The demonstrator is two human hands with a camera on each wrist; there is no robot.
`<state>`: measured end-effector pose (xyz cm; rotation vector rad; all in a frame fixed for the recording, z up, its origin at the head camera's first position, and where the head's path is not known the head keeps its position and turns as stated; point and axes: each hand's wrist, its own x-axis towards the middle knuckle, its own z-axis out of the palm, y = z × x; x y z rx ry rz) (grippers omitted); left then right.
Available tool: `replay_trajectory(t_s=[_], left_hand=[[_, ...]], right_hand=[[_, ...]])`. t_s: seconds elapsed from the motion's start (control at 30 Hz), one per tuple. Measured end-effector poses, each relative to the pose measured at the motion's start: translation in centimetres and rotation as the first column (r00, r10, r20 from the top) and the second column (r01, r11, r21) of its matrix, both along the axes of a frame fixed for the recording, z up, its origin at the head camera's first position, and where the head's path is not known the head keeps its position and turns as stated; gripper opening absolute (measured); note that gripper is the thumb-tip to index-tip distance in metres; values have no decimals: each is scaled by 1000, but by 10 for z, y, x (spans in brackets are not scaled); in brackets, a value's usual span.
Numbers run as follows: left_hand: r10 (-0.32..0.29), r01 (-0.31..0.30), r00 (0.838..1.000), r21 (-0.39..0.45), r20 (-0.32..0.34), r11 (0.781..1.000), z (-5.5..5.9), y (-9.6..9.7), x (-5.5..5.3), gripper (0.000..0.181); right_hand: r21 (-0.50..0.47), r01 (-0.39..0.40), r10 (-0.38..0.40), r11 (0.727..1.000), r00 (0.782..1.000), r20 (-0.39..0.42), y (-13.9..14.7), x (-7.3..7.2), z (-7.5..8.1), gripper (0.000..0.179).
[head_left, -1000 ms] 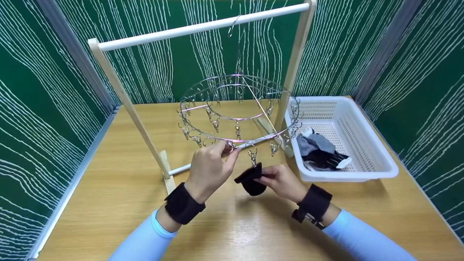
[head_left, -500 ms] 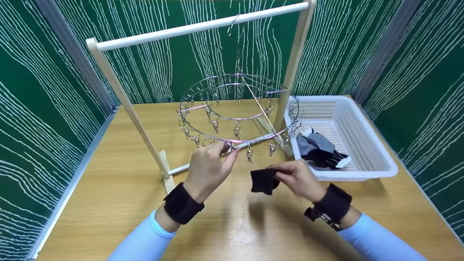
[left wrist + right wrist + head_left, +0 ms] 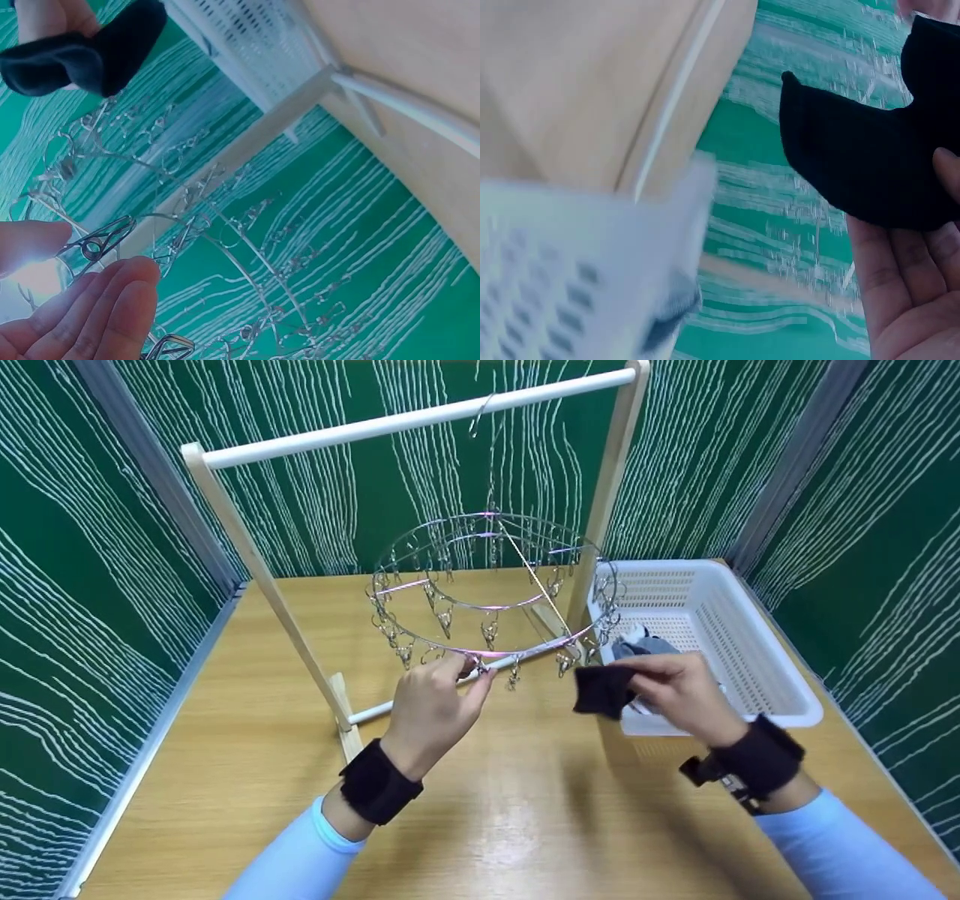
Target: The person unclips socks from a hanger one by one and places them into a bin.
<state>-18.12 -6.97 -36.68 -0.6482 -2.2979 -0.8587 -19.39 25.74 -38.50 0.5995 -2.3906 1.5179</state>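
A round metal clip hanger (image 3: 491, 652) hangs by its hook from the rack's top bar. At its front rim my left hand (image 3: 439, 701) pinches a metal clip (image 3: 97, 244) between thumb and fingers, as the left wrist view shows. My right hand (image 3: 686, 694) holds a small black sock (image 3: 602, 691) in front of the basket's near left corner. The sock (image 3: 855, 154) is pinched between thumb and fingers, and its free end sticks out to the left. Several other clips on the ring hold nothing.
A white perforated basket (image 3: 772, 652) stands at the right, with grey cloth (image 3: 656, 645) inside, partly hidden by my right hand. The rack's wooden post (image 3: 611, 487) rises beside the basket. White top bar (image 3: 420, 416) crosses above the hanger.
The black sock has come away from beneath a front clip, which now hangs bare. My right hand has carried it rightward and up to the basket. My left hand stays put.
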Motion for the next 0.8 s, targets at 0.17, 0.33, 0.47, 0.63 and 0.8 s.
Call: replay_trajectory(t_s=[0.17,0.33,0.47,0.63,0.8], left_hand=[[21,-21,1000,-9,-8,1000,1,-1,1,15],[17,-17,1000,-10,-7,1000,1,-1,0,14],[15,-15,1000,-13,-13,1000,0,0,0,14],[14,-14,1000,-15,-23,1000,-1,0,0,14],[9,-10,1000,-17,-21,1000,-2,0,-1,14]], right_hand=[[9,89,-89,996,996,26,21,-8,11,17],[48,150,-150,987,989,-1,38,-21,17,16],[87,189,-185,978,981,-50,53,-31,21,13],[122,256,-234,959,958,-166,68,-45,24,9],[209,309,-258,928,936,-240,81,-60,25,7]])
